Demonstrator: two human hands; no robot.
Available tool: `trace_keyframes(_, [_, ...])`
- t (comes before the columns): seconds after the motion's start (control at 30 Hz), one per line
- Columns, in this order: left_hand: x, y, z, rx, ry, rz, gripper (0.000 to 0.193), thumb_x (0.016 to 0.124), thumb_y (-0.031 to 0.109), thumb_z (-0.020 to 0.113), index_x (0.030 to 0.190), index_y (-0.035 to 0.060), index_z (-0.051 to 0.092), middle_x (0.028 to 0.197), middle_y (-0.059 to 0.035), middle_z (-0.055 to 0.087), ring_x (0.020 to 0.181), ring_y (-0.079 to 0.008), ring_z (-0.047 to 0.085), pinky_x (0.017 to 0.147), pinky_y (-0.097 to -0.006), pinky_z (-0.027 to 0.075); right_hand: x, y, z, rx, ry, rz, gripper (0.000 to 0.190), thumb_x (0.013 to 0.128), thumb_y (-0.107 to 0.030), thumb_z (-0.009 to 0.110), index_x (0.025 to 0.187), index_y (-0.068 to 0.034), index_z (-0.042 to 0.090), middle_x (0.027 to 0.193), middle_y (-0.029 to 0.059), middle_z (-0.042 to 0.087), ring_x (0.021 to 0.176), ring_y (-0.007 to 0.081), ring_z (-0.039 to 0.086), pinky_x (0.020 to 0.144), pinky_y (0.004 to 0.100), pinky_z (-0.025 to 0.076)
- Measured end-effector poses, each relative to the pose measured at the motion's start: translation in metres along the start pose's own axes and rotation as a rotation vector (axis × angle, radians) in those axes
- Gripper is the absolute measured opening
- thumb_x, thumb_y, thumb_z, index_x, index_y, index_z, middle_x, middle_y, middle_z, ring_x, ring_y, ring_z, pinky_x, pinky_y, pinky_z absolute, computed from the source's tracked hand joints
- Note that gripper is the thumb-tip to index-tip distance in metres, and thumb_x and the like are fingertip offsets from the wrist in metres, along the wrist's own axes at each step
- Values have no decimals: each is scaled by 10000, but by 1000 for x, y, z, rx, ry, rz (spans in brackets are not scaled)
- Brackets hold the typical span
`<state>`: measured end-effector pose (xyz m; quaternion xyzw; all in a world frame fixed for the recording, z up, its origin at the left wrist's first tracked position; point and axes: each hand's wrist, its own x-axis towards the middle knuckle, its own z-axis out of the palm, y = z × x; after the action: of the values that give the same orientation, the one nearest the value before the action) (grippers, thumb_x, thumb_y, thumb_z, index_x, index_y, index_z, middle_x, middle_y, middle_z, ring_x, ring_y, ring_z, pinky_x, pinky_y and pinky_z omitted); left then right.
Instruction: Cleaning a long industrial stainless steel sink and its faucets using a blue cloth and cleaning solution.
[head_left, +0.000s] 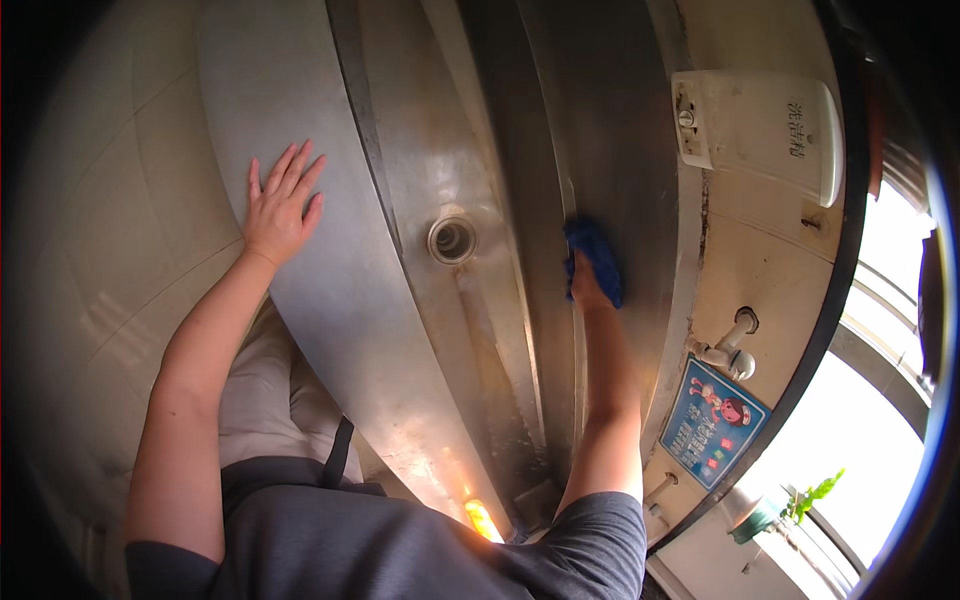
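Note:
My left hand (283, 201) rests palm down, fingers spread, on the broad front ledge of a stainless steel trough sink (330, 247). Nothing is held in it. A round drain opening (452, 239) lies in the trough floor between my two arms. My right hand (589, 285) reaches over the trough and presses a blue cloth (600, 259) on the dark metal surface behind it, close to a raised seam. The cloth hides most of my right fingers.
On the tiled wall are a white soap dispenser (757, 127) bearing writing, a tap (731, 356) and a blue sign (715, 422). A yellow object (482, 520) lies at the ledge close to my body. A potted plant (757, 517) stands by the bright window.

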<state>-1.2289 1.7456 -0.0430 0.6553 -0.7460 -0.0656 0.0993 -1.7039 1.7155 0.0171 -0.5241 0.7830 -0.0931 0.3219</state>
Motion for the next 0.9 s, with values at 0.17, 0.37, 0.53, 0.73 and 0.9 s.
trace_keyframes(0.17, [2,4,0,-19,-10,1,496,876,283,533,1356,193,450,1487,8,322,1365,-174,287,1097,-585,151,-30,100,-46,-690,-106,-218,364,952,-179,420,1297,-127,521,1341,85,505,1244,288,458,1065,371,344])
trace_keyframes(0.37, [6,6,-2,-75,-19,13,502,871,274,537,1356,184,447,1483,-4,325,1367,-180,282,1097,-583,148,103,-11,-61,-958,98,-581,497,834,29,392,1331,40,409,1327,249,440,1259,367,403,1081,400,321])
trace_keyframes(0.53, [4,-1,-5,-67,-60,19,515,878,249,524,1374,158,423,1492,-37,307,1375,-214,270,1094,-592,137,177,-156,4,-1821,367,-677,481,862,-48,428,1340,-3,429,1388,180,418,1283,308,397,1108,361,285])
trace_keyframes(0.73, [7,-2,-2,-94,-50,38,517,876,260,523,1371,146,425,1491,-42,307,1371,-213,271,1095,-591,132,136,-83,42,-109,76,-79,382,964,-211,403,1310,-75,486,1286,87,535,1168,206,510,993,312,405])
trace_keyframes(0.9, [5,-8,-7,-72,-37,29,524,870,268,528,1370,147,426,1490,-40,307,1372,-212,269,1099,-591,130,10,-140,-13,-44,-99,215,389,950,-180,408,1311,-55,479,1288,104,529,1204,226,488,1008,343,391])
